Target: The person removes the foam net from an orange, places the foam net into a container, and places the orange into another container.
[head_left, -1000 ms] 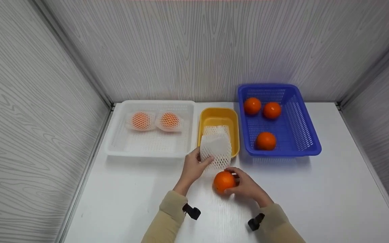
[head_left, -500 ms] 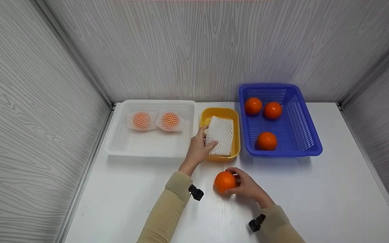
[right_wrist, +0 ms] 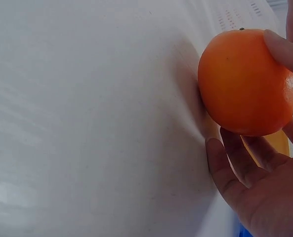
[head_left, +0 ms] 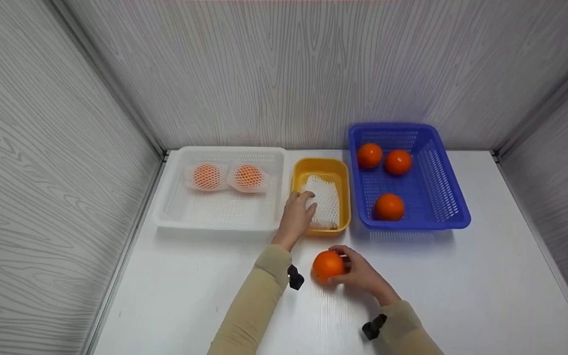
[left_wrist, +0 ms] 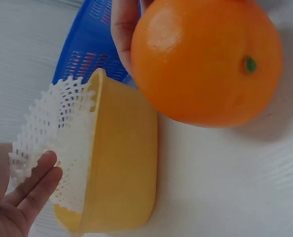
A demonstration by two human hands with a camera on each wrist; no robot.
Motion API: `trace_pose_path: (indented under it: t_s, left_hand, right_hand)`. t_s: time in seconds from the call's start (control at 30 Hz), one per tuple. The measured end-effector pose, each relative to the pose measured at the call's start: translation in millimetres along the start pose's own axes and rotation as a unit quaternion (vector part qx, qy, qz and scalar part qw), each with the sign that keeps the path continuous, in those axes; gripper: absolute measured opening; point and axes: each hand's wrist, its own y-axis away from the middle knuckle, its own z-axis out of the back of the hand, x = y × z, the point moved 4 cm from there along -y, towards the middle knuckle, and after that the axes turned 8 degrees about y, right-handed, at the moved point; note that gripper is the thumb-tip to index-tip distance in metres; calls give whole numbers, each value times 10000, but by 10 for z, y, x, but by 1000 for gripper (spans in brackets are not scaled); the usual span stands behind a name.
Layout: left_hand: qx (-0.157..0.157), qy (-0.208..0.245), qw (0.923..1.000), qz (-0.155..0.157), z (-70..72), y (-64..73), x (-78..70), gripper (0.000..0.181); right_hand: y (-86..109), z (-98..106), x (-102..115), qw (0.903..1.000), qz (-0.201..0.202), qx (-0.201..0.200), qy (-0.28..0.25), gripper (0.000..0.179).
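Observation:
In the head view, my left hand is over the left rim of a yellow box. Its fingertips touch a white foam fruit net lying there, with thumb and forefinger apart. The left wrist view shows the fingers loosely extended beside the raised edge of the net. On the table before the box rests an orange, with a small green stem mark in the left wrist view. My right hand grips its right side, thumb and fingers curved around it.
At the left, a white basket contains two oranges in foam nets. A blue basket at the right holds three bare oranges. Grey wood-patterned walls enclose the back and sides of the white table.
My left hand carried the foam net forward into the yellow box and has let it go, the net settling lower. My right hand and its orange have stayed in place.

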Motion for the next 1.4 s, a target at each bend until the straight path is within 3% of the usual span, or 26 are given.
trace_pose_path:
  t_s: [0.07,0.17,0.3,0.43,0.63,0.73,0.93,1.03,1.27,1.4]
  left_hand:
    - [-61,-170,9997,-139,-23,-4,-3,21]
    - [189,-401,9989,-163,-73,-12,6,29]
    - [640,-807,9947,-25,-156,-8,55,42]
    - [693,-1367,9881,-137,-194,27,97,40]
    - [603,-2456,9650,-696,-237,23,102,29]
    - [828,-2763,9544,-774,-270,25,96,21]
    - [1778,-2769,9426,-564,-355,65,108,39]
    - [2108,-2794,9358,-431,-379,91,116,45]
    - [2335,-2914,9272,-291,-402,121,144,49]
    - [2338,-2798,9306,-309,-398,134,155,51]
  right_hand:
    - [40,24,99,9999,138,58,-47,72]
    - [93,57,223,9993,342,109,-118,70]
    - [19,16,25,9994,324,55,-66,72]
    - [-61,-26,-168,9997,223,38,26,73]
    - [-59,-27,-170,9996,293,51,6,74]
    - [-59,-23,-167,9995,307,53,16,74]
    - [-57,-14,-172,9996,249,42,80,73]
    - [-54,-11,-172,9995,320,46,-4,72]
    - [-52,-21,-179,9986,460,-8,-259,73]
    - [-43,-1,-189,9991,382,-24,-200,71]
